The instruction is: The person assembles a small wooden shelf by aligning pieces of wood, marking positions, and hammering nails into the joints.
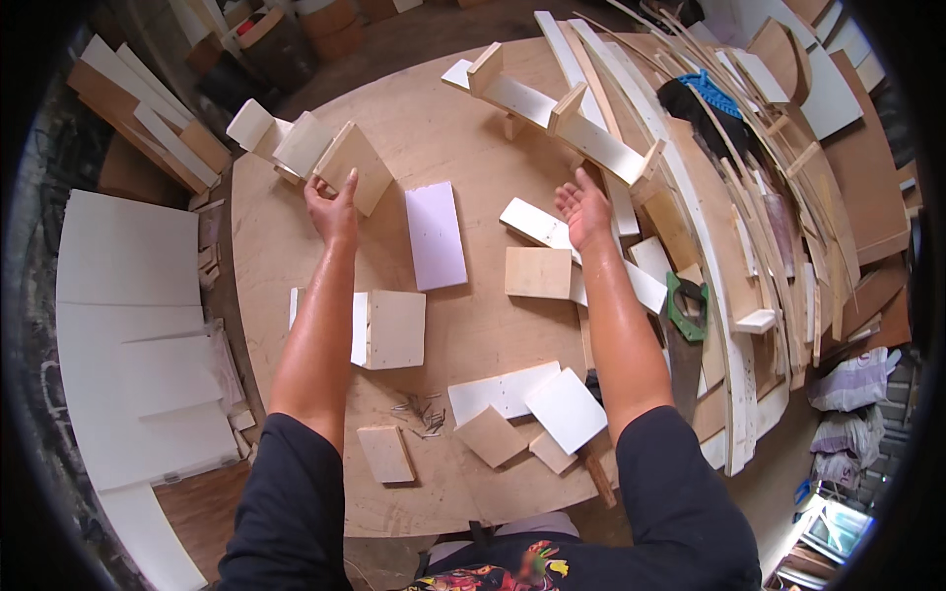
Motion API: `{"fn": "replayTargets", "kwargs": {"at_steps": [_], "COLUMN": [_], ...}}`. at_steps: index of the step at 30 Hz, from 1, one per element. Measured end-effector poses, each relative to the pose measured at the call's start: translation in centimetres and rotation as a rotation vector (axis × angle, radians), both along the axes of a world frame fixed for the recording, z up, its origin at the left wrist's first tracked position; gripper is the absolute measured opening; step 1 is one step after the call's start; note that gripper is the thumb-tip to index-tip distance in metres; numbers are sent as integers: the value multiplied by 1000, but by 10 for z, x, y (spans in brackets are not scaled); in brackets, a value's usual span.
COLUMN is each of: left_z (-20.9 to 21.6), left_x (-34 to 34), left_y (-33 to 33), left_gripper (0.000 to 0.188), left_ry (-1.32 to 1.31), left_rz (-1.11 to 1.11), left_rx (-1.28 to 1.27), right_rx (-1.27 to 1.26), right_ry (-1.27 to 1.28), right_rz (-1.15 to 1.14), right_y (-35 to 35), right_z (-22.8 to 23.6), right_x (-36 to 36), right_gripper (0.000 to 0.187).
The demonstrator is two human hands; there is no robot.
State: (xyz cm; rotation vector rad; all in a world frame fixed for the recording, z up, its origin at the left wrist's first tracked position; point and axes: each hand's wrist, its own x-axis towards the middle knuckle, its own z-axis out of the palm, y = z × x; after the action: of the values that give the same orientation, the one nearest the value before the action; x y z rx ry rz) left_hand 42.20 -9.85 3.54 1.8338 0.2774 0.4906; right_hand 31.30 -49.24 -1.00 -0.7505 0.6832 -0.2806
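Note:
At the far left of the table, my left hand [335, 207] is closed on the near edge of a wooden board assembly [357, 165], its thumb against the front panel. Two more pale square panels stand behind that panel in the same assembly. My right hand [585, 209] is raised with its fingers apart and nothing in it. Just beyond it lies a long white plank with upright wooden blocks [537, 106]. A lilac board [436, 236] lies flat between my hands. Below my right hand, a square wooden block [538, 272] rests against a white plank [537, 223].
Beside my left forearm stands another block assembly [397, 330]. Loose nails [428, 419], a small wood block [385, 454] and a white square board [567, 410] lie nearer me. Long strips [680, 148] and a green-handled saw [687, 307] crowd the right. White panels [138, 325] lean left.

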Motion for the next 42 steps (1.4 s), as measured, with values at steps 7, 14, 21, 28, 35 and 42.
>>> {"fn": "replayTargets", "kwargs": {"at_steps": [7,14,21,28,35,42], "left_z": [-11,-7,70,215,334,322], "left_x": [30,33,-8,-96,-277,-479], "left_y": [16,29,34,16,-34,-136], "left_gripper": [36,23,20,22,25,21], "left_ry": [97,89,57,-55,-186,-456], "left_rz": [-122,-290,-338,-359,-594,-1424], "left_rx": [-208,-68,15,12,-62,-208], "right_rx": [328,212,154,150,139,74], "right_ry": [-95,-35,-156,-308,-416,-402], "right_rz": [-245,-286,-277,-332,-551,-899], "right_y": [-50,-68,-45,-43,-38,-34], "right_z": [-37,-53,-12,85,151,146], "right_x": [59,77,42,-63,-289,-594], "right_gripper": [41,43,46,42,41,43]}}
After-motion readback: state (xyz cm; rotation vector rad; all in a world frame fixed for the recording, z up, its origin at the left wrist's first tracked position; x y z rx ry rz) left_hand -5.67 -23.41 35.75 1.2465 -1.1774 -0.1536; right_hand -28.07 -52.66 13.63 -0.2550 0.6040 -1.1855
